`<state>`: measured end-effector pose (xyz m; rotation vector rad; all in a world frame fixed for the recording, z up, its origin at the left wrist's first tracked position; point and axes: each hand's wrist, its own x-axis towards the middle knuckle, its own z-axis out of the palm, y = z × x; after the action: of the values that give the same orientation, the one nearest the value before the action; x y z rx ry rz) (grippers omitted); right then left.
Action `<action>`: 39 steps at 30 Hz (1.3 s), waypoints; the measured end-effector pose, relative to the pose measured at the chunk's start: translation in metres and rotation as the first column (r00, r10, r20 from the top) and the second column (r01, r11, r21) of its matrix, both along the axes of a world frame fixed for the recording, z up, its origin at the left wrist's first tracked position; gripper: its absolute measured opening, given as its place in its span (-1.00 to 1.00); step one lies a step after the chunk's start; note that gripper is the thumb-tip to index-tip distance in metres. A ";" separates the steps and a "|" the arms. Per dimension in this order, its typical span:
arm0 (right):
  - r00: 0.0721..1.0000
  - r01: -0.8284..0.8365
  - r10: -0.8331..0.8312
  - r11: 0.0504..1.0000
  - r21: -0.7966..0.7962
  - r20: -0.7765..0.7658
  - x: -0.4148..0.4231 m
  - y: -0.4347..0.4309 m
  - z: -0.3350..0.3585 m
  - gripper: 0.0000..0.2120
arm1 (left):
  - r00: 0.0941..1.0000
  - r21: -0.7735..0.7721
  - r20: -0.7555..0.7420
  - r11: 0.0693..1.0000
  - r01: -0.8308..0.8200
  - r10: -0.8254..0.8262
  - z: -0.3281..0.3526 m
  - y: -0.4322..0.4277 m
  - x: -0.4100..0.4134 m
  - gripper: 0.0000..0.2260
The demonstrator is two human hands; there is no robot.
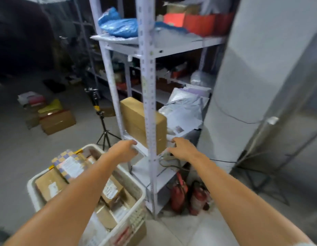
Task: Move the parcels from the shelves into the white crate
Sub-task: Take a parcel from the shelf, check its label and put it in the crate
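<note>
So you've got both arms out toward the big brown cardboard box (pixel 134 118) sitting on a low shelf of the white slotted metal rack (pixel 148 86). Your left hand (pixel 126 150) and right hand (pixel 181 148) are both empty, fingers loose and spread, one on each side of the rack's front upright. They're close to the box but not clearly touching it. Two hands makes sense: it looks bulky and that post blocks it, so I'd guess it slides out sideways. Grey plastic mailer bags (pixel 182 110) are piled right beside it. The white plastic crate (pixel 31 188) sits by your left arm, pretty full of small cardboard parcels (pixel 49 185), so room could be tight.
</note>
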<state>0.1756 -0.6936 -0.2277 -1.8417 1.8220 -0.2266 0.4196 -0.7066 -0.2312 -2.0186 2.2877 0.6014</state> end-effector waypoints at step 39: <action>-0.191 0.981 -0.982 -0.191 -0.031 -0.001 -0.235 0.470 -0.025 -0.54 | 0.015 -0.042 -0.143 0.021 0.999 -0.990 -0.012 0.230 -0.506 -0.60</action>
<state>-0.0593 -0.2238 -0.2522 0.2477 2.8490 -0.7665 -0.0865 -0.4762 -0.2435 0.1918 2.8364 0.5699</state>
